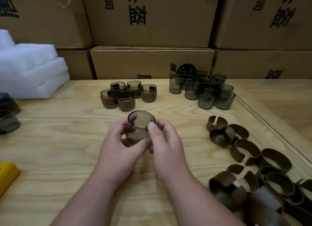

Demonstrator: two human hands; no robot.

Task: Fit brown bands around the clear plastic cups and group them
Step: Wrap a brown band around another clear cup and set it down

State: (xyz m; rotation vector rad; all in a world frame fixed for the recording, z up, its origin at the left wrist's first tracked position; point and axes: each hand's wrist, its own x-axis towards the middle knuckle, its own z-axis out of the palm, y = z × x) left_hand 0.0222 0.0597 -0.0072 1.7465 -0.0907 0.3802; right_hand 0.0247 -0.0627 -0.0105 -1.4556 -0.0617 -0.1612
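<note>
Both hands hold one smoky clear cup (141, 120) above the middle of the wooden table (59, 141). A brown band (135, 138) wraps its lower part. My left hand (121, 144) grips the cup from the left and below. My right hand (164, 141) grips it from the right, thumb on the rim. Several banded cups (128, 95) stand grouped behind. Several bare cups (204, 89) cluster at the back right. Loose brown bands (248, 156) lie piled along the right side.
Stacked cardboard boxes (152, 23) wall off the back of the table. White foam sheets (30, 65) lie at the back left. Dark cups (8, 112) sit at the left edge, a yellow object (6, 173) below them. A raised table rim (270, 128) runs along the right.
</note>
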